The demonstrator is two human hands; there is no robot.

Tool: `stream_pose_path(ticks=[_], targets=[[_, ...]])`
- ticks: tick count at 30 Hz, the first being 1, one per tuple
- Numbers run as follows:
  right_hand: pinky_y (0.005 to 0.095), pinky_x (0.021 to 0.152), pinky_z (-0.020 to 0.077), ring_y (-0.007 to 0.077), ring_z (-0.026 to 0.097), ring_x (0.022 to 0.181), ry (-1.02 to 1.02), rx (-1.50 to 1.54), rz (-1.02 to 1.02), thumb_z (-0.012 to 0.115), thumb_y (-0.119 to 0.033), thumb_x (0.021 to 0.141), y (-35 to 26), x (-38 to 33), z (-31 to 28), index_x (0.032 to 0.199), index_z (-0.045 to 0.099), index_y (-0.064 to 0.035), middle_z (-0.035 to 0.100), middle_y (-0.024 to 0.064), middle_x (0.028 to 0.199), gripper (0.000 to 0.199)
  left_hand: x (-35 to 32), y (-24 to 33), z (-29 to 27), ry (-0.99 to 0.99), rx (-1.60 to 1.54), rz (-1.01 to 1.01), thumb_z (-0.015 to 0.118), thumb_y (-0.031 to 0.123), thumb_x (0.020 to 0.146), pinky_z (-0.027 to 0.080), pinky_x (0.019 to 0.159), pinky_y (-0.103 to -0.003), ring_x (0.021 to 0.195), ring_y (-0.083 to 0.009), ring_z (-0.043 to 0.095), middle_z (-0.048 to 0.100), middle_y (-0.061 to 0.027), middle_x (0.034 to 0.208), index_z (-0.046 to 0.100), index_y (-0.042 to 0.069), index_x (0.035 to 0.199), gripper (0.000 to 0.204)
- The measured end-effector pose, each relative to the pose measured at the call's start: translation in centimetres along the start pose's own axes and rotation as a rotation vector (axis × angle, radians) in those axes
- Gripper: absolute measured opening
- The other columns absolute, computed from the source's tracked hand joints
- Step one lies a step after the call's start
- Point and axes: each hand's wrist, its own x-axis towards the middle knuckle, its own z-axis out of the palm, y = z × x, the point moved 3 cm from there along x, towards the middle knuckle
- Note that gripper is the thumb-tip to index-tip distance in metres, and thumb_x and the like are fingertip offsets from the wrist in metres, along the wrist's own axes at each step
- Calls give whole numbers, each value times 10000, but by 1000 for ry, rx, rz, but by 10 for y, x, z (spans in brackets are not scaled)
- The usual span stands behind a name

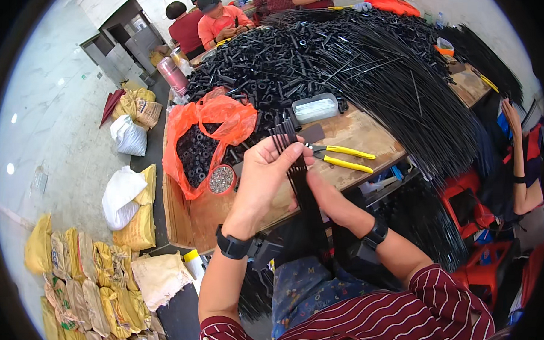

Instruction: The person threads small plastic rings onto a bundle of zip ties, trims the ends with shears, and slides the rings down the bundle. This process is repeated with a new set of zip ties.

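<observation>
My left hand (263,170) is closed round a bundle of thin black rods (308,207), the thumb pressed across them near their upper ends. Short black tube-like pieces sit at the top of the bundle. Against the bundle's right side lies my right hand (328,198); its fingers pass behind the rods and are mostly hidden, with a bit of fingertip showing on the left. Just beyond, yellow-handled pliers (346,158) rest on the wooden table (366,131). A small red-rimmed tub of tiny metal parts (221,179) stands left of my left wrist.
An orange plastic bag (178,131) of black rings sits at the left. Behind are a clear box (315,108), heaped black tubes (262,56) and long black rods (395,88). Several people work across the table; another person's arm (517,143) shows at right. Sacks (96,284) cover the left floor.
</observation>
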Motion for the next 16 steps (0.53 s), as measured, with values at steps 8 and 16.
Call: stream_pose_path(ticks=[8, 16], targets=[[248, 936, 430, 97, 535, 1097, 274, 272, 188, 369, -329, 1044, 19, -6, -29, 1357, 452, -45, 573, 35, 1203, 431, -2, 13, 29, -144, 99, -14, 614, 53, 919, 524, 808, -253, 876, -119, 658, 698, -78, 944, 621, -9, 1078, 171], [229, 791, 440, 70, 513, 845, 137, 231, 139, 399, -436, 1020, 11, -4, -34, 1136, 511, -52, 537, 7, 908, 416, -32, 5, 23, -205, 44, -27, 604, 7, 910, 467, 945, -287, 1049, -131, 609, 640, -88, 1147, 525, -34, 1277, 377]])
